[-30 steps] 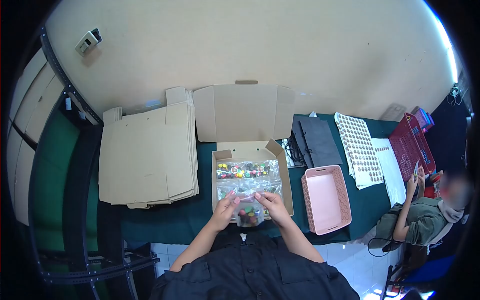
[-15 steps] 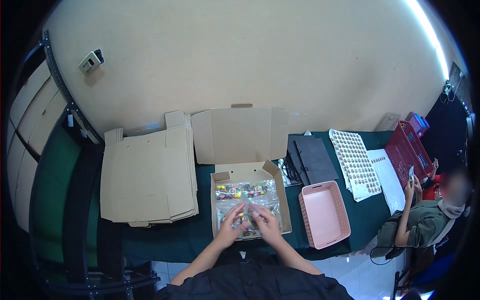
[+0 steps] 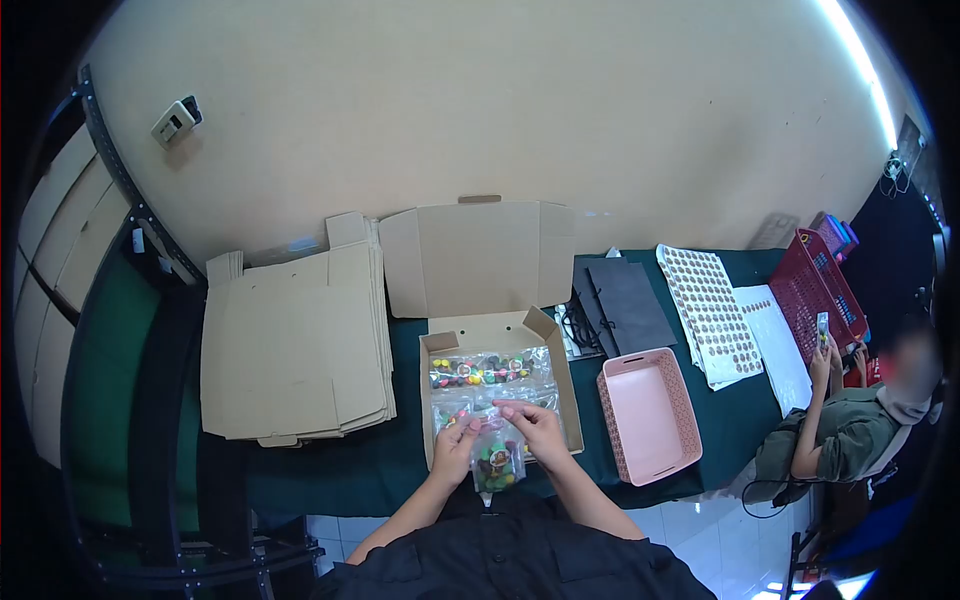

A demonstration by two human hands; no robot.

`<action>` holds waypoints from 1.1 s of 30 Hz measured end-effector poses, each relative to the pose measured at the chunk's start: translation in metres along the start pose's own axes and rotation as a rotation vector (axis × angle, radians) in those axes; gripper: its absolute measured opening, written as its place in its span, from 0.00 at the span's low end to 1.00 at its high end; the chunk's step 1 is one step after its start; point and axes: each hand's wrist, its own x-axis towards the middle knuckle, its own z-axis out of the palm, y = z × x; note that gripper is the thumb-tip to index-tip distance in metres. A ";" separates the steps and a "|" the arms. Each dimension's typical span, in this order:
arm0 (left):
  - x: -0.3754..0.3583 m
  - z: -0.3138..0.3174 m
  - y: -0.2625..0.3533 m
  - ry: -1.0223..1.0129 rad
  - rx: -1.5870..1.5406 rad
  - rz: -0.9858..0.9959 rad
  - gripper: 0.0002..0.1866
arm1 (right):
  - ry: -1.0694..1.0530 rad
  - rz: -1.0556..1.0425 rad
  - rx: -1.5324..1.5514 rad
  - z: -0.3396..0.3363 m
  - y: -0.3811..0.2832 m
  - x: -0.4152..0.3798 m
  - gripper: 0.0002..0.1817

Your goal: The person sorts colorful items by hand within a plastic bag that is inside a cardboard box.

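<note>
A clear plastic packet of colourful round candies, with a round sticker on it, hangs between my hands over the near side of an open cardboard box. My left hand pinches the packet by its left upper side. At its upper right edge, the fingers of my right hand are closed on it. Inside the box lie several more candy packets, partly covered by my hands and the held packet. The box lid stands raised at the back.
Flattened cardboard boxes are stacked on the left. To the right are a pink basket, black paper bags, sticker sheets and a dark red basket. A co-worker at the far right holds a small packet.
The packet has come down toward my body and now hangs flat, its sticker visible. My hands have changed their hold to its upper part. The co-worker's packet is raised a little.
</note>
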 end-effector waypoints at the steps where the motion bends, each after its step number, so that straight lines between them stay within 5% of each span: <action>1: 0.001 -0.003 -0.003 0.003 0.000 -0.002 0.20 | -0.002 0.003 0.000 0.000 -0.003 -0.001 0.13; 5: 0.003 -0.008 0.000 -0.181 -0.021 -0.081 0.26 | -0.017 0.120 0.149 -0.003 -0.008 -0.003 0.16; 7: 0.000 -0.001 0.004 -0.171 -0.358 -0.267 0.25 | 0.037 0.159 0.404 -0.002 -0.004 -0.001 0.16; 10: -0.006 0.005 -0.007 -0.235 -0.098 -0.248 0.25 | 0.195 0.105 0.654 -0.006 0.009 0.007 0.16; 15: -0.001 0.010 -0.019 -0.123 -0.188 -0.242 0.22 | 0.129 0.062 0.470 0.002 0.001 0.001 0.16; 18: 0.005 0.005 -0.015 -0.052 -0.198 -0.158 0.16 | 0.013 0.027 -0.068 0.016 0.012 -0.006 0.16; 25: -0.001 0.004 -0.012 -0.004 -0.211 -0.181 0.14 | -0.178 0.226 0.405 0.008 0.018 -0.012 0.19; 33: -0.001 0.011 -0.008 -0.147 0.008 -0.104 0.20 | -0.111 0.235 0.346 0.003 0.021 -0.015 0.15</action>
